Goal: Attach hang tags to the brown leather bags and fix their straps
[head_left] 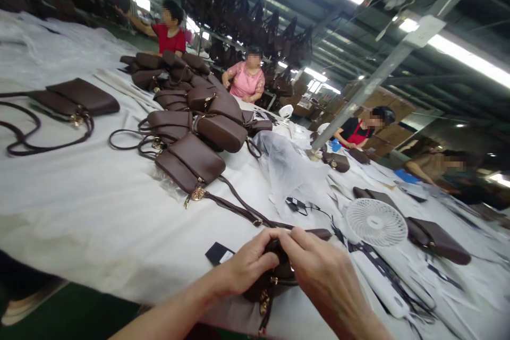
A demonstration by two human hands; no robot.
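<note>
Close to the table's front edge, a small dark brown handbag with gold hardware is between my two hands, mostly covered by them. My left hand closes round its upper left part, thumb pressed on it. On the right side, my right hand grips the bag with bent fingers, its fingertips meeting those of the left. A gold charm dangles at the front of the bag. Just beyond my left hand lies a black tag with a white label. Another brown handbag lies ahead, its straps stretching toward my hands.
A pile of brown handbags covers the table's middle. One more bag lies left. Clear plastic, a white fan and black straps are at right. Several co-workers, including a person in pink, are across the table.
</note>
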